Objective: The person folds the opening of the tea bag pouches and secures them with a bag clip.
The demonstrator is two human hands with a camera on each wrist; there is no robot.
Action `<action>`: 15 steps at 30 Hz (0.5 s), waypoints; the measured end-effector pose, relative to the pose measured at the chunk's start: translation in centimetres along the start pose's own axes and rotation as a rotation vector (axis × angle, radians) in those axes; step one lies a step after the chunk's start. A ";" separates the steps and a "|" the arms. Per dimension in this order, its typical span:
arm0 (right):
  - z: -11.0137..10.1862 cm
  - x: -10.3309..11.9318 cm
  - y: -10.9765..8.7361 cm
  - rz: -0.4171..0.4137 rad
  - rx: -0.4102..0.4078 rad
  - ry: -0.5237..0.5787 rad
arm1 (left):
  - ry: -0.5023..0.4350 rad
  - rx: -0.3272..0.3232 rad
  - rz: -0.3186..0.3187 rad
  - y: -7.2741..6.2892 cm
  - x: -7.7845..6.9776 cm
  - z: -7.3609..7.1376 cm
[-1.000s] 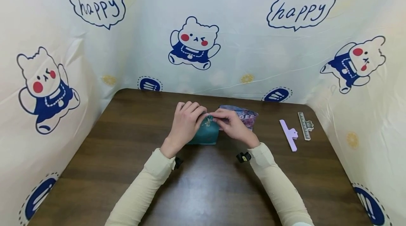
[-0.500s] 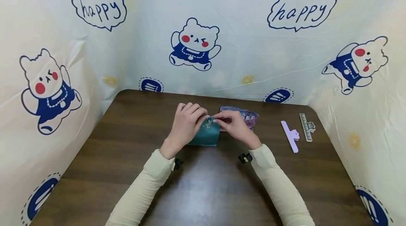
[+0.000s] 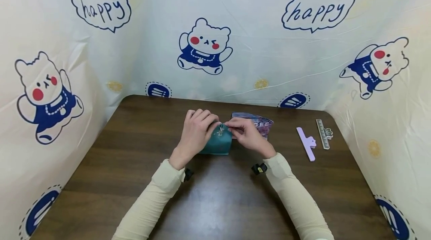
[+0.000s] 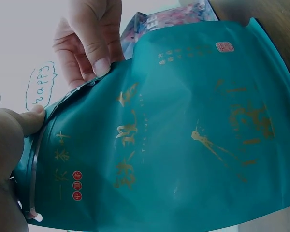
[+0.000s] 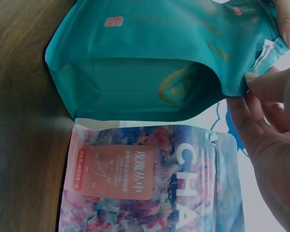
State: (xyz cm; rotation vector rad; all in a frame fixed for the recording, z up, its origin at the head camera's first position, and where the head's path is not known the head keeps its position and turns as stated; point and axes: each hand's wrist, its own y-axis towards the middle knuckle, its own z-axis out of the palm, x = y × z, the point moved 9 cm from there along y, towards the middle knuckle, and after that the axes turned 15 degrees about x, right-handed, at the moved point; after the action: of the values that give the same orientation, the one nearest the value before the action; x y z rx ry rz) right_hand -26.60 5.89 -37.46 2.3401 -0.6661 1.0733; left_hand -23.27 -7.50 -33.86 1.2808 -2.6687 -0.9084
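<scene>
A teal tea bag [image 3: 217, 144] with gold lettering stands on the table in the middle of the head view. My left hand [image 3: 196, 131] grips its top edge at the left. Opposite it, my right hand [image 3: 248, 135] pinches the same edge at the right corner between thumb and fingers. The left wrist view shows the bag's front [image 4: 159, 121] and the top edge stretched between both hands. From the right wrist, the bag's side gusset [image 5: 135, 87] is visible. A small pale, shiny piece [image 5: 268, 55] shows at the top between the hands; I cannot tell what it is.
Just behind my right hand stands a pink and purple patterned pouch [image 3: 264, 124], partly hidden. On the right of the table [image 3: 336, 187] lie a lilac sealing clip [image 3: 307, 144] and a clear, ruler-marked clip [image 3: 324, 135]. A printed cloth surrounds the back and sides.
Both hands stay at the top edge of the tea bag and shift only slightly. The right fingers have bent a little more. The head view sways slightly.
</scene>
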 end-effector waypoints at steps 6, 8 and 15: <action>0.1 -0.2 0.0 -0.021 -0.003 -0.006 | 0.001 -0.011 -0.002 0.0 0.0 -0.1; 0.1 -0.2 0.0 -0.030 -0.006 -0.007 | -0.001 -0.014 -0.003 0.0 0.1 -0.1; 0.0 -0.1 -0.1 -0.042 -0.038 -0.039 | -0.013 -0.015 -0.003 0.0 0.1 0.1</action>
State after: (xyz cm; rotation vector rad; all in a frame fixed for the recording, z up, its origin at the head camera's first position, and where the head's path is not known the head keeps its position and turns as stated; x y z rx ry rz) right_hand -26.54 6.00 -37.56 2.3373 -0.6433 0.9904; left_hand -23.35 -7.52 -33.99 1.2801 -2.6649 -0.9390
